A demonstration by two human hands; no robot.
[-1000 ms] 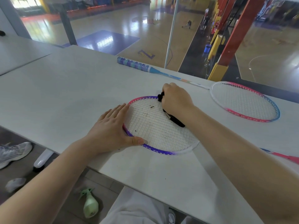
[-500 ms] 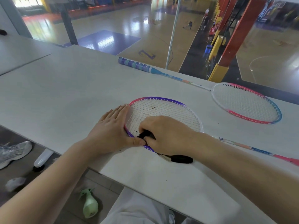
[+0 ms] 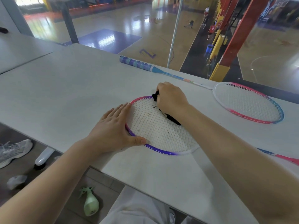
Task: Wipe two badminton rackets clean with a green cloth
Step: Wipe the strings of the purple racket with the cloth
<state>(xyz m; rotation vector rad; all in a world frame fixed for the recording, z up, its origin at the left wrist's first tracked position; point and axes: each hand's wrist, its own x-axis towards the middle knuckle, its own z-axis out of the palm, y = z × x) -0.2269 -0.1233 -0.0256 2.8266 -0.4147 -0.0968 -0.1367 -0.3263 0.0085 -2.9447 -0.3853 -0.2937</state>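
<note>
A racket with a pink, purple and white frame [image 3: 159, 151] lies flat on the grey table [image 3: 64, 94] in front of me, dark specks on its strings. My left hand [image 3: 113, 131] lies flat on the frame's left side, thumb along the near rim. My right hand [image 3: 171, 97] grips a dark, near-black cloth [image 3: 173, 119] at the far rim of the head; most of the cloth is hidden under the fist. A second racket [image 3: 247, 102], pink, white and blue with a blue-wrapped handle [image 3: 137, 63], lies further back to the right.
Beyond the table's far edge is a glass pane with a sports hall floor far below. On the floor beside my legs lies a pale green spray bottle [image 3: 90, 202]. A grey sneaker [image 3: 13, 151] and a white table foot [image 3: 43, 156] are at lower left.
My right hand with the cloth swept from the far rim to the near rim beside my left thumb, then back to the far rim. My left hand stayed put.
</note>
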